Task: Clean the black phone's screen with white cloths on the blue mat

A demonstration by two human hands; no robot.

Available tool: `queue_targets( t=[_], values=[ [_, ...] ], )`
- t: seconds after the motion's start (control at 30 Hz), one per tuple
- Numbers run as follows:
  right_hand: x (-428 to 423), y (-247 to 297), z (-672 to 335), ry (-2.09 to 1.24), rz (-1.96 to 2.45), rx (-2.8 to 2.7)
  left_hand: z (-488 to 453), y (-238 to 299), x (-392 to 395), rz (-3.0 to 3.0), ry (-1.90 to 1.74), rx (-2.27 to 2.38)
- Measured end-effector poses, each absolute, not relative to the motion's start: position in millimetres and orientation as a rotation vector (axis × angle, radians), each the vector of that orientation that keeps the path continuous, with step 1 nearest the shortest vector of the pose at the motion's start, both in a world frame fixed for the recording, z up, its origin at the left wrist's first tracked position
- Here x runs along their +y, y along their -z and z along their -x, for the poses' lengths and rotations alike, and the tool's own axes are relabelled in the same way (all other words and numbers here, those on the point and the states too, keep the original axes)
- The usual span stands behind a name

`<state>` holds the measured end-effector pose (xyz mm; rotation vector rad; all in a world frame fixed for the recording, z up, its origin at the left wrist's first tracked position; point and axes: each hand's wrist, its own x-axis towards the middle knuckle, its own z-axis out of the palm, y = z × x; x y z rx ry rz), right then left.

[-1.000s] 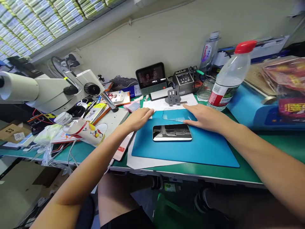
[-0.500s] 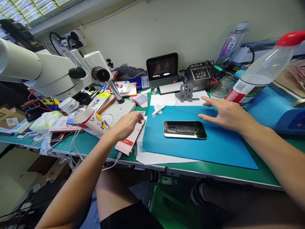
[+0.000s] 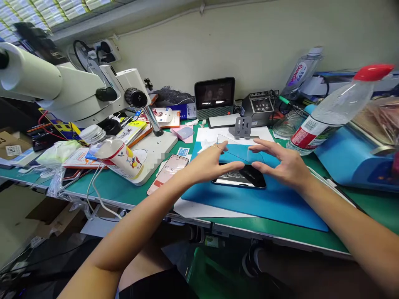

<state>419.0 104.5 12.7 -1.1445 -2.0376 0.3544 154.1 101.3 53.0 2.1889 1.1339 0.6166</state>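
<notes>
A thin clear screen protector (image 3: 236, 150) with a dark outline is tilted above the blue mat (image 3: 215, 198). My right hand (image 3: 282, 162) has its fingers and thumb around the protector's right end. At the left end, the fingers of my left hand (image 3: 212, 162) overlap the sheet, its thumb stretched toward my right thumb; the exact contact is hard to see. Below both hands, a dark phone (image 3: 238, 179) lies flat on the mat, its upper edge partly covered by them. Left of the mat is a second phone (image 3: 168, 171) with a lit screen, partly behind my left forearm.
A microscope (image 3: 81, 91) stands at left beside a drink bottle (image 3: 121, 155). At the back are a display (image 3: 215, 93), a metal stand (image 3: 242, 126) and a soldering station (image 3: 258, 107). A red-capped bottle (image 3: 327, 112) and a blue machine (image 3: 352, 153) stand at right.
My left hand has left the lit phone and moved right to the protector. My right hand has shifted left and slightly down, and the protector has moved left with it.
</notes>
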Motion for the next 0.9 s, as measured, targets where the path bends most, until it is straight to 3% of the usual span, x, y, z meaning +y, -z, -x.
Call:
queue_targets(
  t=[0.33, 0.57, 0.9],
  values=[
    [103, -6, -426, -0.507, 0.965, -2.015, -179, -37, 99, -1.924, -1.001, 0.791],
    [108, -8, -433, -0.334, 0.890, -2.056, -156, -60, 85, -2.334, -0.782, 1.159],
    [91, -34, -434, -0.189, 1.086, -2.474, -163, -33, 84, -2.551, -0.619, 1.236]
  ],
)
